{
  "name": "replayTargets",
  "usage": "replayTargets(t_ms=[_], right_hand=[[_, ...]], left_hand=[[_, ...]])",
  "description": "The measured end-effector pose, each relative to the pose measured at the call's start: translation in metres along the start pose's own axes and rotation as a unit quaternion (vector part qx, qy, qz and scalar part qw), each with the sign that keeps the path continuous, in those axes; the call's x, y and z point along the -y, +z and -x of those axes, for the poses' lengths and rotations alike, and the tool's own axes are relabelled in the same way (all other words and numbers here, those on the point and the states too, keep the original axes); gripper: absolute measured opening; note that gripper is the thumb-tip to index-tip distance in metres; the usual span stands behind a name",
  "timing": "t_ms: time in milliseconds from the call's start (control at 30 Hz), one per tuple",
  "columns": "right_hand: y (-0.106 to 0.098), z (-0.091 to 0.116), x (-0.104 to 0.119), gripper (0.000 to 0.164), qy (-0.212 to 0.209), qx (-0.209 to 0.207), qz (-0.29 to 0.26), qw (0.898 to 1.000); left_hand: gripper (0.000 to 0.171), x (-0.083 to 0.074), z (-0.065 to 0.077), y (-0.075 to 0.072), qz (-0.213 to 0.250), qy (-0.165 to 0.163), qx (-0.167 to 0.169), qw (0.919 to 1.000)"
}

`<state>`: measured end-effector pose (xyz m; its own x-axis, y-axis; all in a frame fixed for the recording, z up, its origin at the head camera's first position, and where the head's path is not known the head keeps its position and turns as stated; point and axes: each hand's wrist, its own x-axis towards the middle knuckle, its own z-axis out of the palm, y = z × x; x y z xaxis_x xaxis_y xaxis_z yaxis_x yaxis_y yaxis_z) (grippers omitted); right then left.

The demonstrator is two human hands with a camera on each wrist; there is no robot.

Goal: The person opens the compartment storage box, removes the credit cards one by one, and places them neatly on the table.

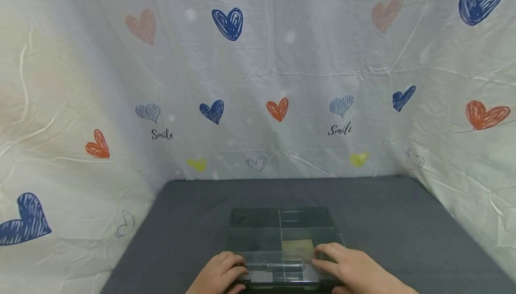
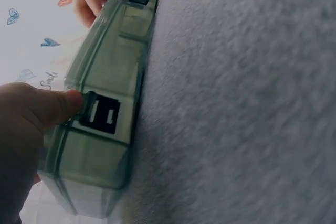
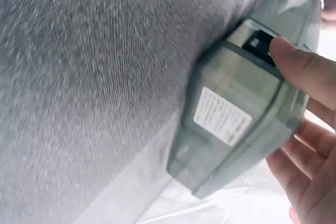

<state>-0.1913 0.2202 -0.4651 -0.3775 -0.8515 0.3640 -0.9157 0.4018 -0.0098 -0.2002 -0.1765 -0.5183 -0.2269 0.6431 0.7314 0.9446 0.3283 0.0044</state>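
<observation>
A see-through green plastic organizer box [image 1: 254, 240] with inner dividers lies on the grey cloth, its lid down. My left hand [image 1: 221, 272] grips its front left corner, fingers over the lid; the left thumb [image 2: 65, 103] presses at a black latch [image 2: 102, 114]. At the front right, my right hand [image 1: 348, 267] holds the lid's edge with bent fingers, and its thumb [image 3: 294, 59] touches the other black latch [image 3: 259, 43]. Through the lid show a pale yellow piece [image 1: 297, 246] and a clear cylinder with a thin shaft [image 1: 284, 265].
Dark grey cloth [image 1: 193, 213] covers the table under the box. A white curtain [image 1: 306, 61] printed with hearts hangs behind and along both sides. A white printed label [image 3: 221, 116] is on the box's side.
</observation>
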Motion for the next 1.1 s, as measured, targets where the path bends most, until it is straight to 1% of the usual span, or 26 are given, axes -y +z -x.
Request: replayTargets(t_ms=[100, 200, 267, 433, 533, 600, 667, 800, 933, 1100], right_hand=[[-0.003, 0.004, -0.001, 0.06, 0.007, 0.02, -0.025, 0.999], [-0.005, 0.007, -0.003, 0.051, 0.005, 0.021, -0.037, 0.999], [-0.005, 0.008, -0.004, 0.048, 0.001, 0.014, -0.035, 0.999], [-0.009, 0.008, -0.004, 0.043, 0.0, 0.003, -0.038, 0.999], [-0.012, 0.008, -0.004, 0.041, 0.01, 0.003, -0.056, 0.998], [-0.015, 0.009, -0.003, 0.041, 0.021, 0.0, -0.077, 0.997], [-0.017, 0.009, -0.003, 0.043, 0.026, -0.011, -0.087, 0.996], [-0.022, 0.008, -0.002, 0.05, 0.024, -0.043, -0.086, 0.995], [-0.028, 0.006, -0.001, 0.052, 0.033, -0.052, -0.085, 0.994], [-0.037, 0.005, -0.002, 0.046, 0.058, -0.054, -0.088, 0.993]], left_hand=[[0.013, 0.003, -0.001, -0.004, 0.013, 0.021, 0.001, 0.9997], [0.013, 0.005, -0.002, -0.006, 0.015, 0.044, -0.003, 0.9989], [0.012, 0.006, -0.003, -0.008, 0.016, 0.052, 0.0, 0.9985], [0.013, 0.007, -0.003, -0.014, 0.021, 0.055, 0.019, 0.9981], [0.014, 0.008, -0.002, -0.017, 0.01, 0.06, 0.021, 0.998], [0.014, 0.008, 0.0, -0.019, 0.004, 0.063, 0.018, 0.9979], [0.014, 0.008, 0.0, -0.023, 0.006, 0.059, 0.018, 0.9981], [0.015, 0.009, -0.002, -0.034, 0.013, 0.038, 0.019, 0.999], [0.017, 0.009, -0.006, -0.046, -0.011, 0.02, 0.013, 0.9997], [0.018, 0.008, -0.014, -0.059, -0.043, 0.011, 0.008, 0.999]])
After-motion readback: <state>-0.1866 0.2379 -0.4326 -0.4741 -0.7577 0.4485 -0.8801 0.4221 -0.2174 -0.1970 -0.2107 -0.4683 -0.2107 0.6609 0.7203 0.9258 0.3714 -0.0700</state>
